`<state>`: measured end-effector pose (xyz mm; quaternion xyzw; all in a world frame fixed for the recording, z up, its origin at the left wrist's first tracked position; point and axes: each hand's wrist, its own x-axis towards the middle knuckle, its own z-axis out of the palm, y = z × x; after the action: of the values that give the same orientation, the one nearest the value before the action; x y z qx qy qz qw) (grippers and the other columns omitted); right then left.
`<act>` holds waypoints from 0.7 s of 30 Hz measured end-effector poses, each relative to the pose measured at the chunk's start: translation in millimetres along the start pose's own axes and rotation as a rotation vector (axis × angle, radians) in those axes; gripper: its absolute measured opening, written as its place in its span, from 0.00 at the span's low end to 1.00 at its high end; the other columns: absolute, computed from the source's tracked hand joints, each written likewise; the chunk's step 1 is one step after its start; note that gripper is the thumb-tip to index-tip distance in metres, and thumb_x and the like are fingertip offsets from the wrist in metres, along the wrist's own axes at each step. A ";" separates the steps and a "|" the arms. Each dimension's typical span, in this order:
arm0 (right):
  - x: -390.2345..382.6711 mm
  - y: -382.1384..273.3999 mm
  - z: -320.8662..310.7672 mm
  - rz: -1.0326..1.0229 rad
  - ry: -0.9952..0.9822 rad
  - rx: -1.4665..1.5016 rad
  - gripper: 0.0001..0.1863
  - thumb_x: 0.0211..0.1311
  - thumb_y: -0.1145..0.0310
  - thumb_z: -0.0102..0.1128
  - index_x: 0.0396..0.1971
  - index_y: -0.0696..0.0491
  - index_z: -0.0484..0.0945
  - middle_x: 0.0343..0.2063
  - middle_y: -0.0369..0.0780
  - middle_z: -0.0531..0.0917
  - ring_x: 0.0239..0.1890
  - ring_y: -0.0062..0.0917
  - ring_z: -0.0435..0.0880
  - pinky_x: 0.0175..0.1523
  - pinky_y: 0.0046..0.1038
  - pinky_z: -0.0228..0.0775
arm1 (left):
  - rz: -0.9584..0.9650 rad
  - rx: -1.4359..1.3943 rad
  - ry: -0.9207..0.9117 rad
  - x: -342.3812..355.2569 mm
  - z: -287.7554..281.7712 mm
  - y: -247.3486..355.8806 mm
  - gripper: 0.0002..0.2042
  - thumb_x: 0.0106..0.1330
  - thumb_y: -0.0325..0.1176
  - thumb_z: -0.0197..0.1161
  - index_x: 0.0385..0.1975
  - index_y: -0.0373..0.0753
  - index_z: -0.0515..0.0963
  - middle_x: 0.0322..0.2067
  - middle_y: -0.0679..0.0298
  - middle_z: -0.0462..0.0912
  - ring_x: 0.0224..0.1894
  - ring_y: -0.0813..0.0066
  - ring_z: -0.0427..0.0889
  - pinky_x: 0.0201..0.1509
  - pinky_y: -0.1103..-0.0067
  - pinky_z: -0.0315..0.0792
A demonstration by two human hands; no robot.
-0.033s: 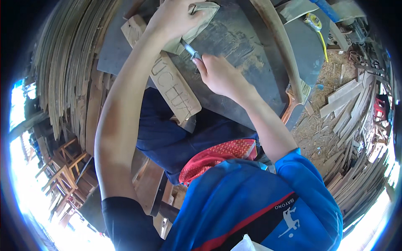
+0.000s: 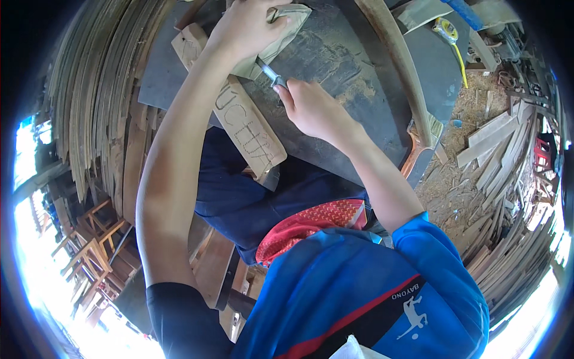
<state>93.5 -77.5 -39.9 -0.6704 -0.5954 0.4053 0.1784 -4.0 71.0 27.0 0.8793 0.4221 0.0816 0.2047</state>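
Observation:
At the top of the head view, my left hand (image 2: 248,30) is wrapped round a pale, angular block of wood (image 2: 291,27). My right hand (image 2: 314,110) grips the grey handle of a chisel-like tool (image 2: 267,70). The tool's narrow metal blade points up and left, its tip against or just by the wood below my left hand; the exact contact is hidden. Under my left forearm lies a long wooden board (image 2: 254,134) with dotted markings on its face, partly covered by the arm. All this is over a dark tabletop (image 2: 326,51) dusted with wood shavings.
A long curved wooden piece (image 2: 400,60) lies across the table's right side. Beyond it are a yellow tape measure (image 2: 446,29) and a blue object (image 2: 463,13). Tall stacked planks (image 2: 89,90) stand on the left. Scrap boards (image 2: 490,140) litter the sawdust-covered floor at right.
Almost nothing differs. Both hands, the wood block and the tool have shifted very slightly to the left, with the same grips kept.

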 end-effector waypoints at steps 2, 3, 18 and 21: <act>0.6 2.0 -0.5 -0.026 0.008 0.003 0.22 0.76 0.58 0.44 0.34 0.62 0.77 0.24 0.54 0.83 0.31 0.51 0.85 0.39 0.50 0.77 | -0.043 0.001 -0.021 0.1 -3.1 5.1 0.19 0.65 0.39 0.63 0.54 0.38 0.80 0.31 0.44 0.84 0.32 0.55 0.86 0.36 0.70 0.78; -0.2 0.6 -1.4 -0.032 0.005 0.006 0.21 0.76 0.58 0.44 0.34 0.62 0.77 0.24 0.54 0.83 0.31 0.51 0.85 0.39 0.50 0.77 | -0.073 0.001 -0.038 -0.6 -3.2 5.9 0.19 0.65 0.38 0.62 0.54 0.38 0.80 0.31 0.44 0.84 0.31 0.57 0.86 0.35 0.71 0.77; -14.5 12.9 5.2 -0.034 0.024 -0.035 0.20 0.75 0.59 0.46 0.33 0.62 0.76 0.21 0.56 0.81 0.26 0.51 0.84 0.32 0.49 0.77 | 0.079 -0.005 0.071 1.9 4.6 -0.4 0.15 0.67 0.33 0.59 0.50 0.37 0.82 0.36 0.46 0.85 0.29 0.59 0.87 0.34 0.71 0.78; 17.5 -6.3 11.6 -0.121 0.091 -0.040 0.20 0.75 0.58 0.45 0.33 0.61 0.76 0.22 0.57 0.81 0.27 0.53 0.84 0.33 0.51 0.77 | 0.068 0.065 0.061 0.7 2.1 -3.3 0.14 0.67 0.34 0.58 0.48 0.38 0.83 0.35 0.49 0.86 0.27 0.61 0.86 0.34 0.72 0.80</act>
<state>80.0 -62.4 -48.2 -0.6543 -0.6341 0.3510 0.2160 -5.2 72.8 23.7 0.8965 0.4003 0.1016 0.1603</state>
